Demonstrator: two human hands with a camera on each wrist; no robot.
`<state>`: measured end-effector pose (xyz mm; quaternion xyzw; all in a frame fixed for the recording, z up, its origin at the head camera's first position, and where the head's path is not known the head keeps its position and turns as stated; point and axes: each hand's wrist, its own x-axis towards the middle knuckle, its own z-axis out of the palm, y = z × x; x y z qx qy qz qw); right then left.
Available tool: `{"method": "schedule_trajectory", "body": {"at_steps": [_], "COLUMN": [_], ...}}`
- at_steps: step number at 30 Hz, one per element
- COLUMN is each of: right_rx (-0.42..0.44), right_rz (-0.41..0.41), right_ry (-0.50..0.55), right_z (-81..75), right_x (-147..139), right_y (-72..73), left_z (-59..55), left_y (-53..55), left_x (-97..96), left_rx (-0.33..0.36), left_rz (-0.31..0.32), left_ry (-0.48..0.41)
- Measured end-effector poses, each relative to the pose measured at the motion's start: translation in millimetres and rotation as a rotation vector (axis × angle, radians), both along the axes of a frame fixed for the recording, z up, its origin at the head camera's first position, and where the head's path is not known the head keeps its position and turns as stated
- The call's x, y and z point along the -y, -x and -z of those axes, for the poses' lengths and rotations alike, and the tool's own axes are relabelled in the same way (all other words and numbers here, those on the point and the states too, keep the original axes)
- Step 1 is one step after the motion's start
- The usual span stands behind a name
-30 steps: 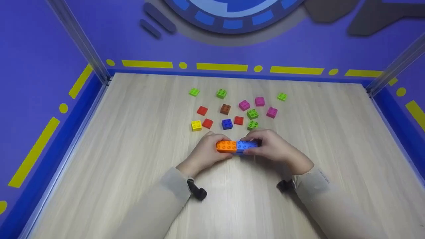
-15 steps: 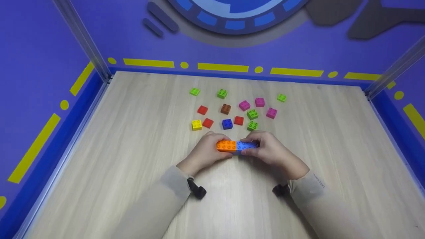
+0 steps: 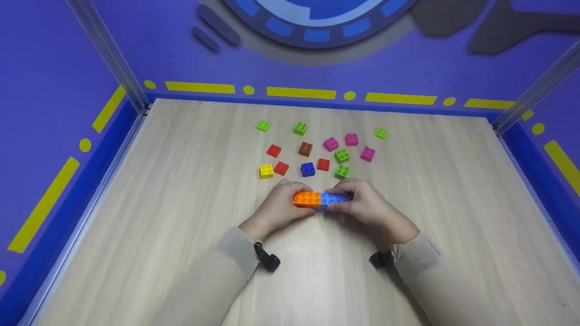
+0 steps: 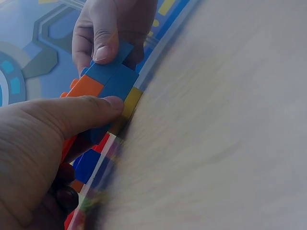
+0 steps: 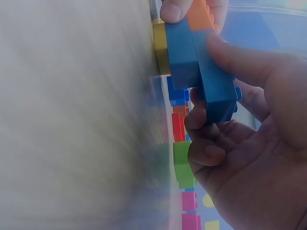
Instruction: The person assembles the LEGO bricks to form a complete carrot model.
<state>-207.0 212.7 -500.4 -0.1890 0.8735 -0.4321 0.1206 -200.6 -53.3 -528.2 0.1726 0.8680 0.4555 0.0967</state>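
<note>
Both hands hold a small stack of toy building bricks low over the table. On its top layer an orange brick [image 3: 307, 199] and a light blue brick [image 3: 334, 198] stand end to end. Beneath them lies another blue brick [image 4: 117, 88], with a yellow brick [image 5: 161, 49] at the bottom. My left hand [image 3: 283, 206] grips the orange end, its thumb lying against the lower blue brick. From the other end my right hand [image 3: 369, 203] pinches the upper blue brick between thumb and fingers. In the right wrist view this brick juts past the lower one.
Beyond the hands lie several loose bricks, among them a yellow one [image 3: 266, 171], a dark blue one [image 3: 307, 169], a brown one [image 3: 305, 149] and a green one [image 3: 342, 171] close to the right fingers. Blue-purple panels [image 3: 181, 63] wall the wooden table [image 3: 190, 181].
My right hand and forearm have shifted slightly inward, to the left, with the thumb further along the blue brick. The left hand keeps its grip, and the loose bricks stay put.
</note>
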Motion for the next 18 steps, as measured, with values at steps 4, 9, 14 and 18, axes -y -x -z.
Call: {"method": "schedule_trajectory", "body": {"at_steps": [4, 9, 14, 18], "right_rx": [0.002, -0.013, -0.020, -0.017], "right_rz": [0.005, 0.012, -0.002, -0.003], "right_ry": [-0.004, -0.013, -0.008, -0.018], "right_z": [-2.9, -5.1, -0.9, -0.3], "right_x": [-1.5, -2.1, -0.9, -2.1], "right_y": [1.9, 3.8, 2.6, 0.2], "left_z": [-3.8, -5.8, -3.9, -2.8], "left_y": [1.3, 3.8, 2.5, 2.2], "left_x": [-1.5, -2.0, 0.5, 4.3], "left_rx": [-0.005, -0.022, -0.020, -0.022], "left_rz": [-0.002, -0.002, -0.011, -0.024], "left_ry": [-0.002, -0.014, -0.025, -0.057]}}
